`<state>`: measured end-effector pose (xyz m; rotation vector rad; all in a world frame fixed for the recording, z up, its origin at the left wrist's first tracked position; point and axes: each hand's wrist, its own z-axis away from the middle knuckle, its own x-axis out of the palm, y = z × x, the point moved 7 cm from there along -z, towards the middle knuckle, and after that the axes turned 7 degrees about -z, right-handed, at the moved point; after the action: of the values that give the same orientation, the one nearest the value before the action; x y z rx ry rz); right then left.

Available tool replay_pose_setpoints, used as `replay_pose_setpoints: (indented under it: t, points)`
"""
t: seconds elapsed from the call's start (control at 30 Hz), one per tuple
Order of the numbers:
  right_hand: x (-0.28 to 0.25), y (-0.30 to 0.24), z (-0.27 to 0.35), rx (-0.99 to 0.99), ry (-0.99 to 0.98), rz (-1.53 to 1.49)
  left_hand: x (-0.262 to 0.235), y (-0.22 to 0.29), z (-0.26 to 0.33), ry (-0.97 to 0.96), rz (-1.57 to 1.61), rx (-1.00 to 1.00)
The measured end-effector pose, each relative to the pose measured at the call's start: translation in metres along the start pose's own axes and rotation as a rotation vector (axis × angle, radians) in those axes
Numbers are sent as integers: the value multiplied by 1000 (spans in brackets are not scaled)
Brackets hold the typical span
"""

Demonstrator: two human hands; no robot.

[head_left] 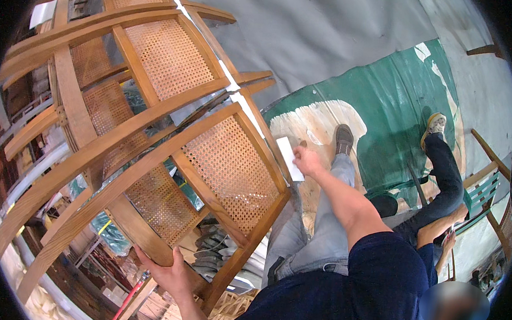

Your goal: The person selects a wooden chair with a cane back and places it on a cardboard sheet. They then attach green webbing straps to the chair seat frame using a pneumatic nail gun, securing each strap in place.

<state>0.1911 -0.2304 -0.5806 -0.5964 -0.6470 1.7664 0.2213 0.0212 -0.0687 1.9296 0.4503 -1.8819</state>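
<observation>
A wooden chair frame with woven cane panels stands at my left, nearest in a row of similar frames. Its lower wooden rail is gripped by my left hand, thumb on one side and fingers on the other. My right hand pinches a white flat rectangular strip close to the frame's right-hand edge. I cannot tell whether that strip touches the wood. More white pieces lie along the edges of the row, farther up.
Grey sheeting and a green sheet with torn pale patches cover the floor ahead. A co-worker's leg and arm show at the right, beside a chair with green slats. Stacked grey bundles lie under the frames.
</observation>
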Motion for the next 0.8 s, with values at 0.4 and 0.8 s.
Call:
replay_pose_setpoints:
  t: [0.4,0.8]
  points:
    - [67,12,21,42,-55,67,0,0,-2,10,-20,19]
    - [67,-15,10,109,-100,198,8,-7,0,8,-21,15]
